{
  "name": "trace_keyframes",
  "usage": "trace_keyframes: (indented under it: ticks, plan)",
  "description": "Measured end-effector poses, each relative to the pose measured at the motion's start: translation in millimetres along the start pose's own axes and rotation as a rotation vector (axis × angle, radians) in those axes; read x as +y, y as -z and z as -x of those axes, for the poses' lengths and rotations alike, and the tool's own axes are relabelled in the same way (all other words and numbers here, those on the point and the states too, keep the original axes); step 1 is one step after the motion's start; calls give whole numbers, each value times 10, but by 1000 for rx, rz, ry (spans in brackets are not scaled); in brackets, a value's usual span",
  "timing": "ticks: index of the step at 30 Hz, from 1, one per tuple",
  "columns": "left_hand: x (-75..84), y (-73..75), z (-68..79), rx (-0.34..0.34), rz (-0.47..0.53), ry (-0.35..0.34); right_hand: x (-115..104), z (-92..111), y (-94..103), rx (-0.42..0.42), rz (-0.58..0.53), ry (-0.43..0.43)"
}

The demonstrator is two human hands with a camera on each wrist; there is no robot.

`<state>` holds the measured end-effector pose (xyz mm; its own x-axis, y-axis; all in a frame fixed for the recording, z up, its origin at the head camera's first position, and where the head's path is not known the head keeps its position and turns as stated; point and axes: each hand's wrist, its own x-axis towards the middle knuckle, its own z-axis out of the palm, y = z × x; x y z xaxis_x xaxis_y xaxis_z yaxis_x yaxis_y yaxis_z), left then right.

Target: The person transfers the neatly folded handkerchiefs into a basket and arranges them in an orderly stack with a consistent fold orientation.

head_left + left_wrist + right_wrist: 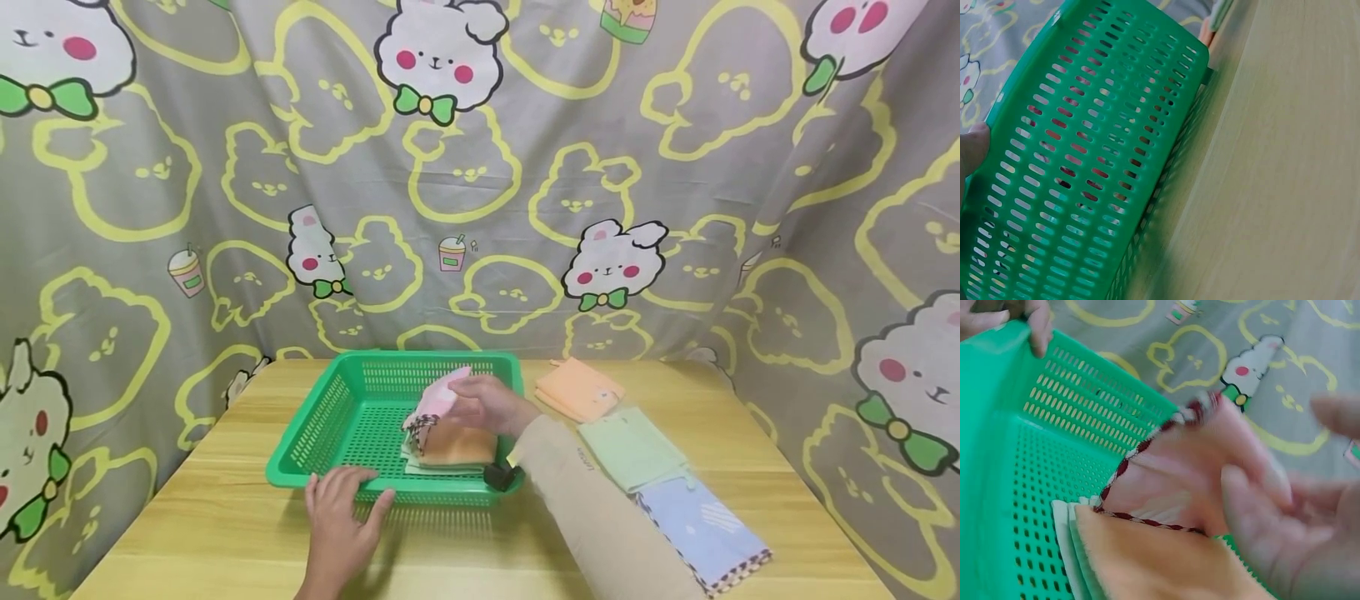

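Head, cloth [441, 393] in grip [487, 407], sleeve txt [584, 459] illeg.

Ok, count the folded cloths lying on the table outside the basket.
3, in a row right of the basket: the orange cloth farthest back, the green cloth in the middle, the blue cloth nearest. The right sleeve may hide more.

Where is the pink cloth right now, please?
In the head view, the right hand holds the pink cloth over the orange cloth, right of centre in the green basket.
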<state>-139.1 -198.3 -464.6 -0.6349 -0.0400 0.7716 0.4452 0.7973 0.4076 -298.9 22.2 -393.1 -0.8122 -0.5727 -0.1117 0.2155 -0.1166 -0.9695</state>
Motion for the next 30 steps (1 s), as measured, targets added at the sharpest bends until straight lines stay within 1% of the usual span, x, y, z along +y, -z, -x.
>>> trace_keyframes:
  ticks: [3, 5, 8, 13, 17, 24, 26, 30]
  plan:
    - [-3, 7, 7, 2, -1, -1, -12, -2, -34, 102, 144, -11]
    - [-5, 10, 9, 5, -4, -2, -23, 2, -55, 146, 244, -7]
    - [-6, 10, 10, 9, 1, -2, -39, 8, -71, 190, 329, -22]
    - [-3, -2, 8, 13, 9, -3, -84, 47, -87, 228, 370, -95]
    - [0, -10, 11, 18, 10, -5, -129, 87, -100, 239, 421, -129]
    - [-2, -22, 13, 13, 6, -2, -194, 149, -108, 268, 626, -169]
    - [-4, -22, 15, 13, 6, -1, -207, 165, -110, 268, 641, -190]
    - [-3, -19, 15, 13, 4, 2, -228, 185, -113, 253, 598, -218]
